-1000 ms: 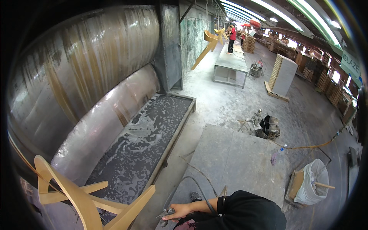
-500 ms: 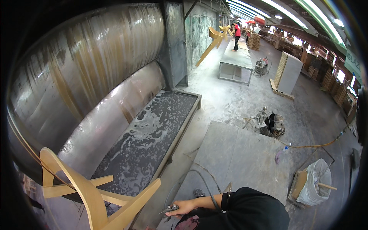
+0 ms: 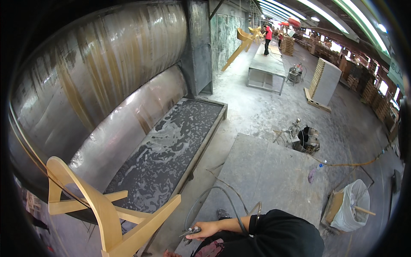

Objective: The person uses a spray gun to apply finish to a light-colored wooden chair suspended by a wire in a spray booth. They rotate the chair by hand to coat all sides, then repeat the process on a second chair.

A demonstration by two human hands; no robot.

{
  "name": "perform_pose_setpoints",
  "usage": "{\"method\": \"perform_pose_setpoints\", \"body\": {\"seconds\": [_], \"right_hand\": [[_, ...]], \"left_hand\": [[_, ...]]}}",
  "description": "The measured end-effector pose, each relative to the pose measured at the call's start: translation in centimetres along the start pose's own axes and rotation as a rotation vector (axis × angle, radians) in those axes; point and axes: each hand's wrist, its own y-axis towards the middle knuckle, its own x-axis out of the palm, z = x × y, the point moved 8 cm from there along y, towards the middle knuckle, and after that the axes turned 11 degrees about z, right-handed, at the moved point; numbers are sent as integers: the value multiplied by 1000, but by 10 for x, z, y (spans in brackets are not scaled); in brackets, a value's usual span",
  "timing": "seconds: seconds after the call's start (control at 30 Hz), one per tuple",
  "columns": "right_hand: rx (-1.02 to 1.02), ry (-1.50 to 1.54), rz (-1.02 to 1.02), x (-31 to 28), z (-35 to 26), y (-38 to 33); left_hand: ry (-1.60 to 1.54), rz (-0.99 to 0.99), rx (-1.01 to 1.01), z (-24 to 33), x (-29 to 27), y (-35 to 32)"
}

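Note:
My right hand (image 3: 204, 230) reaches left from a black sleeve at the lower edge and is closed on a small metal spray gun (image 3: 191, 232). A grey hose (image 3: 222, 191) loops from the gun over the floor. Just left of the hand stands a bare light-wood chair frame (image 3: 107, 214), tilted, its rail ending about a hand's width from the gun. A sliver of skin at the bottom edge (image 3: 170, 254) may be my left hand; its fingers are cut off by the frame.
A long tray of foamy water (image 3: 167, 150) lies below a curved, stained metal booth wall (image 3: 98, 73). A grey platform (image 3: 269, 175) is to the right, with a bucket and fittings (image 3: 306, 141), a white bag (image 3: 349, 205), a stack of boards (image 3: 325, 81) and a distant person in red (image 3: 268, 36).
The chair frame has come further up and right into view. My right hand with the spray gun has stayed low near it, shifting slightly.

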Motion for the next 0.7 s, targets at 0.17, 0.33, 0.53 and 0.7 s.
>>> {"method": "perform_pose_setpoints", "body": {"seconds": [0.17, 0.33, 0.53, 0.7], "right_hand": [[5, -13, -15, -1, -4, -3], [-3, 3, 17, -2, -2, -3], [-27, 38, 71, -2, -2, -4], [-40, 29, 40, -2, -9, -8]], "left_hand": [[-23, 1, 51, 1, -5, -5], [-54, -76, 138, -2, -10, 10], [-98, -60, 128, -1, -1, 4], [-11, 126, 46, 3, 4, -15]]}}
